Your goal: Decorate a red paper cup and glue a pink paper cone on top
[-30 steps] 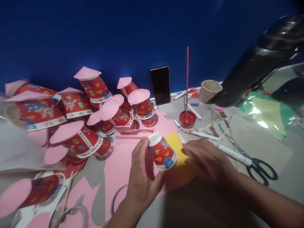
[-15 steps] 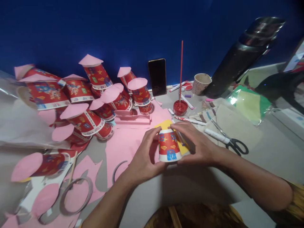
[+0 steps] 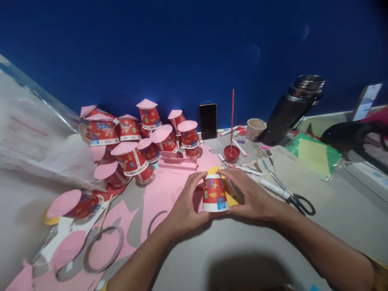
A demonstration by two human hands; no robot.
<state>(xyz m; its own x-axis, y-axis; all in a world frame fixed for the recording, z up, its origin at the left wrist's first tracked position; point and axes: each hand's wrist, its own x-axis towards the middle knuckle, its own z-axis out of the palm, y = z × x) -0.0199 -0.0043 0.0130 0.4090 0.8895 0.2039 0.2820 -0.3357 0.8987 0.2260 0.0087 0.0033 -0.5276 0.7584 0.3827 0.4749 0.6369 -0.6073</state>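
Note:
A red paper cup (image 3: 214, 195) with gold and blue print stands upside down, white rim at the bottom, between my two hands. My left hand (image 3: 190, 202) grips it from the left, forefinger at the top edge and thumb at the rim. From the right my right hand (image 3: 248, 196) holds it the same way. Behind the cup, yellow paper (image 3: 235, 197) lies on a large pink sheet (image 3: 157, 188). To the left is a pile of similar red cups (image 3: 129, 159) topped with pink paper cones.
Tape rolls (image 3: 121, 242) and pink scraps lie front left. A phone (image 3: 208, 121) leans on the blue wall. Right of it are a red pot (image 3: 231, 153) with a stick, a paper cup (image 3: 255, 128), a black flask (image 3: 289, 111), markers and scissors (image 3: 303, 203).
The view has shifted, so the objects at the back appear lower. The cup has turned slightly between my hands, bringing a green mark into view on its left side. Both hands still hold it.

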